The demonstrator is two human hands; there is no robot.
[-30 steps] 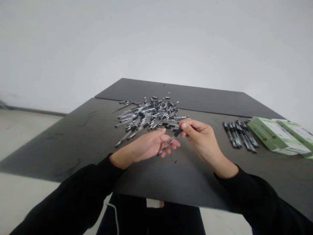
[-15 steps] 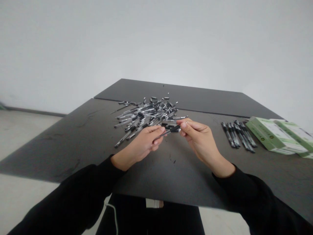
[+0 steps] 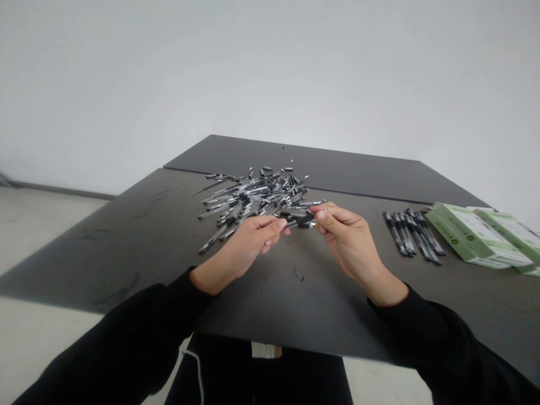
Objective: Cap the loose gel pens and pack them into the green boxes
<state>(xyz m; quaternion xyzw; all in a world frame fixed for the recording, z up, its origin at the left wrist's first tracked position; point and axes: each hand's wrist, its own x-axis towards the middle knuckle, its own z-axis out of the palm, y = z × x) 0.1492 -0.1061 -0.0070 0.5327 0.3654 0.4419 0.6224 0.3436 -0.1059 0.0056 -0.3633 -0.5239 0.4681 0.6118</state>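
Observation:
My left hand (image 3: pixel 255 239) is closed in a pinch around the clear barrel of a gel pen with a black grip (image 3: pixel 305 220). At the grip end of that pen, the thumb and forefinger of my right hand (image 3: pixel 348 236) are pinched together. A tiny silvery bit shows at those fingertips, too small to make out. Just beyond both hands spreads a heap of clear and black pen parts (image 3: pixel 253 197), barrels and caps mixed. To the right of my right hand lies a row of several capped pens (image 3: pixel 411 233), side by side.
Two green and white boxes (image 3: pixel 476 233) rest on the table's right side. A few loose caps (image 3: pixel 267 168) lie beyond the heap, near the seam between the two dark tabletops (image 3: pixel 358 169). Small dark marks (image 3: pixel 299 275) show on the surface before me. A pale wall stands behind.
My right hand has shifted slightly right. My left-hand fingers now reach further along the pen, nearer its grip. The heap and the row of pens stay as they were.

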